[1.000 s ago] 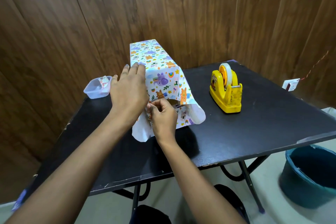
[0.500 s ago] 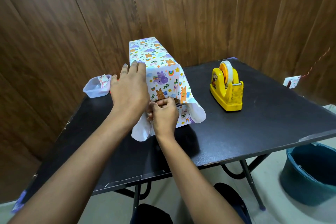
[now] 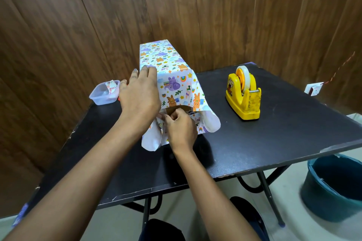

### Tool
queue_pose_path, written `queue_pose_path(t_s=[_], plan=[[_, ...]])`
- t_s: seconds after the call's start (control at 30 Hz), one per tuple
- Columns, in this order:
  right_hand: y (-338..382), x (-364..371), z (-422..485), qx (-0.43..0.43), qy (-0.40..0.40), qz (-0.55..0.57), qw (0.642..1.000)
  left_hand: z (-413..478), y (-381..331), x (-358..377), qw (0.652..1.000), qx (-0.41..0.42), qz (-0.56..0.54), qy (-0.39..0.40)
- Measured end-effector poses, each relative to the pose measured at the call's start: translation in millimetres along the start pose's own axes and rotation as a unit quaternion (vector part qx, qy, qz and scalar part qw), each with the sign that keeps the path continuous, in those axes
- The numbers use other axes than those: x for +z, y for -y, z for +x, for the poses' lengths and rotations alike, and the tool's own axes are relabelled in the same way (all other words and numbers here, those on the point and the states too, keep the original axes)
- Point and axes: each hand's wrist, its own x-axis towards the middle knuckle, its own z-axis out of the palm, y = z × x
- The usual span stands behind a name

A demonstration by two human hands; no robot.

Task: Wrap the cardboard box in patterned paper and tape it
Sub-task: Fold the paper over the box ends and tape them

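Observation:
A long cardboard box (image 3: 177,108) lies on the black table (image 3: 274,133), covered in white patterned paper (image 3: 172,76) with animals and rainbows. Only a brown strip of the box shows at its near end. My left hand (image 3: 140,94) rests flat with straight fingers on the paper over the box's left top edge. My right hand (image 3: 181,126) is at the near end, fingers curled, pinching the loose paper flap there. White paper flaps hang out on both sides of the near end.
A yellow tape dispenser (image 3: 243,96) stands on the table to the right of the box. A clear plastic tub (image 3: 104,93) with scraps sits at the back left. A dark blue bucket (image 3: 337,186) is on the floor at the right. Wood panelling stands behind.
My right hand has stayed at the near end, working the paper flap slightly. My left hand keeps pressing the paper on the box. The view has shifted a little.

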Motion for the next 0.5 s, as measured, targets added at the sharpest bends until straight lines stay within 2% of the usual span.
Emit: queue_pose_path(t_s=[0.23,0.5], plan=[[-3.1,-9.4,4.9,-0.053,0.033,-0.111,0.992,1.2,3.1,1.8,1.0,0.011,-0.001,-0.004],[-4.5,-8.9,4.9,-0.063,0.036,-0.102,0.992,0.8,2.4,1.6,1.0,0.009,-0.02,-0.009]])
